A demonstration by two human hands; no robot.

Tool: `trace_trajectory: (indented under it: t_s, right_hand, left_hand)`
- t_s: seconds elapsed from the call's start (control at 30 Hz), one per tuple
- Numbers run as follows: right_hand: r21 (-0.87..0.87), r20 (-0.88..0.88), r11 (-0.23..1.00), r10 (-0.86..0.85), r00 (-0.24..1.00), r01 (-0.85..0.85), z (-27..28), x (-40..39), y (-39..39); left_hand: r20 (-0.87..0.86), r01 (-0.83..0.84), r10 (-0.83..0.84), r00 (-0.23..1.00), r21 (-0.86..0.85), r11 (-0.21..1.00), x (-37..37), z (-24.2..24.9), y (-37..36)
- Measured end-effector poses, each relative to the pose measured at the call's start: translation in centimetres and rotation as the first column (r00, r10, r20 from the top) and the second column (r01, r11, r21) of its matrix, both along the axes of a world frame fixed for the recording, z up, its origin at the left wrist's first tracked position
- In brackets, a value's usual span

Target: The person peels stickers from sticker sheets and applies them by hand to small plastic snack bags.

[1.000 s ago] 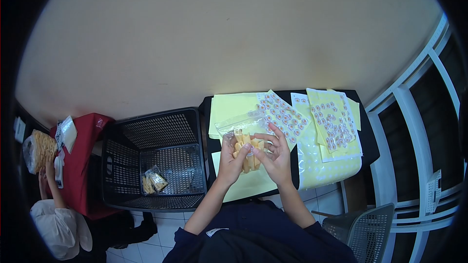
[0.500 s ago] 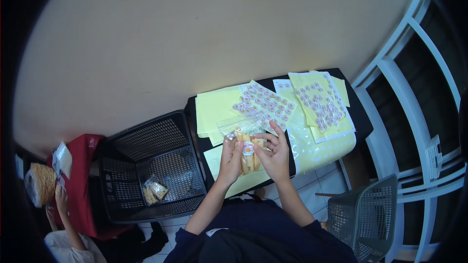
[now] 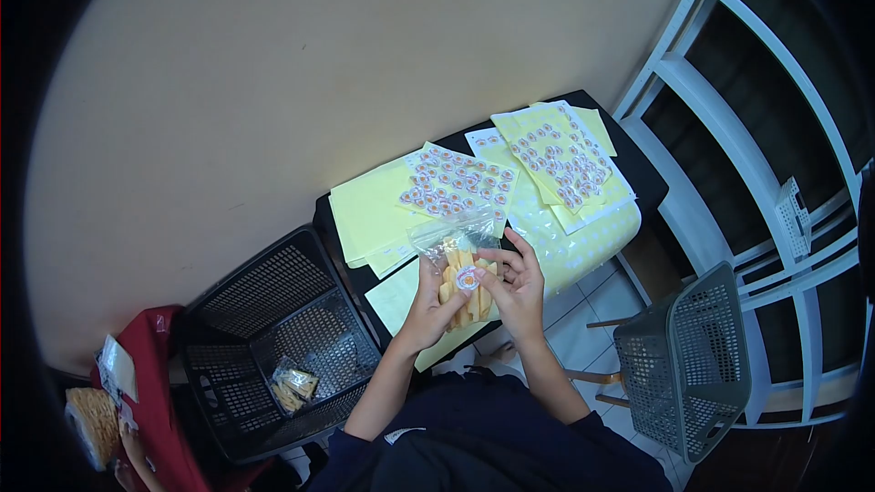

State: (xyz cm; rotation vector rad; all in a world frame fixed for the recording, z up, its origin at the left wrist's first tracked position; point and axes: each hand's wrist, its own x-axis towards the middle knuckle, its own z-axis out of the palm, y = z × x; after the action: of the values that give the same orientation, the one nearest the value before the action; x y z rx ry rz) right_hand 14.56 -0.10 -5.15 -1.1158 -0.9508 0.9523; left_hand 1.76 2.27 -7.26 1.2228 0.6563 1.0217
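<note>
Between my hands is a clear plastic bag [image 3: 453,235] of pale yellow snack sticks, held above the near edge of the table. A round sticker [image 3: 468,279] with an orange centre lies on the bag's front. My left hand [image 3: 428,307] grips the bag's left side, its thumb by the sticker. My right hand [image 3: 516,296] holds the right side, thumb pressed at the sticker's edge and fingers partly behind the bag. Beyond them lies a sheet of round stickers [image 3: 456,184] on yellow backing sheets [image 3: 372,202].
A black crate [image 3: 257,284] at the left holds a few filled snack bags [image 3: 293,386]. More sticker sheets [image 3: 565,159] lie on the table's right. A grey basket [image 3: 704,360] stands at right. At far left, another person's arm [image 3: 135,456] reaches by a red-covered table [image 3: 164,392].
The view has shifted, so the table and crate appear lower left or higher. Both hands still hold the bag, with my left thumb now closer to the sticker's lower edge.
</note>
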Motion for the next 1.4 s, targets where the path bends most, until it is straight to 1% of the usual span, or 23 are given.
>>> trace_trajectory:
  t_s: [0.1,0.17,0.27,0.4,0.47,0.5,0.53,0.57,0.63,0.67,0.7,0.73,0.77,0.83,0.9,0.93,0.97,1.03,1.1,1.17,1.3,1.33,1.4]
  right_hand:
    - [-0.009,-0.030,0.999,-0.052,0.998,0.051,-0.6,0.4,-0.1]
    - [-0.011,-0.050,0.997,-0.079,0.996,0.078,-0.6,0.9,-0.4]
    - [-0.028,0.037,0.995,-0.098,0.995,0.099,-0.2,2.2,-1.3]
    - [0.011,-0.008,0.999,-0.044,0.999,0.044,-0.4,4.2,-2.2]
    - [0.008,-0.010,1.000,-0.005,1.000,0.005,-1.0,5.5,-2.7]
    - [0.010,0.000,0.996,0.084,0.996,-0.084,-1.6,6.1,-3.1]
    - [0.011,0.009,0.985,0.172,0.985,-0.173,-2.2,6.7,-3.3]
    - [0.008,0.009,0.983,0.185,0.983,-0.185,-3.0,7.4,-3.5]
    - [0.015,0.052,0.991,0.134,0.990,-0.135,-4.9,8.4,-3.7]
    - [-0.031,0.137,0.999,0.032,0.990,-0.028,-5.8,8.6,-3.4]
    - [-0.037,0.133,0.998,0.046,0.990,-0.041,-6.5,8.8,-3.1]
    - [-0.082,0.355,0.997,0.015,0.935,0.015,-7.2,9.0,-2.6]
    - [-0.106,0.562,0.991,-0.005,0.827,0.078,-8.0,9.2,-2.0]
    - [-0.073,0.604,0.996,0.002,0.797,0.053,-9.9,8.7,-0.8]
    - [0.027,0.828,1.000,-0.023,0.560,0.000,-10.5,7.2,0.0]
    - [-0.058,0.834,0.998,0.060,0.549,-0.022,-10.3,6.3,0.5]
    - [-0.058,0.833,0.998,0.064,0.550,-0.028,-10.4,5.5,1.3]
    - [0.081,0.869,0.995,-0.038,0.493,-0.066,-11.4,4.3,3.2]
    - [0.062,0.885,0.992,-0.003,0.465,-0.111,-12.1,3.4,4.7]
    - [0.075,0.919,0.990,-0.021,0.394,-0.122,-12.2,2.6,5.5]
    - [0.015,0.926,0.996,0.020,0.376,-0.089,-12.1,2.2,4.9]
    - [0.088,0.920,0.992,-0.047,0.388,-0.089,-12.2,2.2,4.6]
    - [0.094,0.915,0.993,-0.058,0.400,-0.073,-12.2,2.3,4.3]
  left_hand:
    - [0.028,0.047,-0.048,0.998,0.033,0.998,0.1,-1.1,0.2]
    - [0.109,0.126,-0.123,0.986,-0.017,0.992,0.6,-0.8,0.1]
    - [0.194,0.107,-0.088,0.977,-0.092,0.990,2.5,0.1,-0.2]
    - [0.163,0.130,-0.104,0.981,-0.160,0.979,4.5,-0.6,-0.4]
    - [0.168,0.067,-0.046,0.985,-0.118,0.991,5.2,-1.5,-1.2]
    - [0.170,0.056,-0.035,0.985,-0.120,0.991,5.3,-2.5,-1.6]
    - [0.196,0.019,0.013,0.981,-0.158,0.987,4.9,-3.7,-2.1]
    - [0.219,-0.018,0.061,0.974,-0.196,0.980,4.2,-4.6,-2.5]
    - [0.225,-0.078,0.163,0.961,-0.343,0.936,1.5,-5.4,-3.0]
    - [0.250,-0.132,0.254,0.934,-0.419,0.899,0.3,-5.9,-3.2]
    - [0.268,-0.179,0.345,0.899,-0.494,0.851,-0.8,-6.6,-3.3]
    - [0.308,-0.180,0.376,0.874,-0.515,0.838,-1.7,-7.3,-3.4]
    - [0.308,-0.190,0.388,0.869,-0.516,0.835,-1.8,-7.9,-3.4]
    - [0.468,-0.162,0.433,0.770,-0.513,0.843,-1.8,-8.7,-3.5]
    - [0.460,-0.186,0.460,0.759,-0.525,0.831,-0.7,-8.9,-3.5]
    - [0.394,-0.220,0.492,0.777,-0.562,0.798,-0.2,-9.0,-3.6]
    - [0.325,-0.254,0.517,0.792,-0.595,0.762,0.0,-9.2,-3.6]
    - [0.380,-0.194,0.480,0.791,-0.588,0.785,-0.3,-11.2,-3.7]
    - [0.239,-0.253,0.466,0.852,-0.591,0.766,-0.3,-12.0,-3.7]
    - [0.263,-0.231,0.453,0.852,-0.587,0.776,-0.3,-11.8,-3.9]
    - [0.247,-0.223,0.428,0.869,-0.578,0.785,-0.5,-11.7,-4.5]
    - [0.258,-0.207,0.422,0.869,-0.586,0.784,-0.5,-11.8,-4.8]
    - [0.271,-0.189,0.417,0.867,-0.596,0.781,-0.5,-11.9,-5.3]
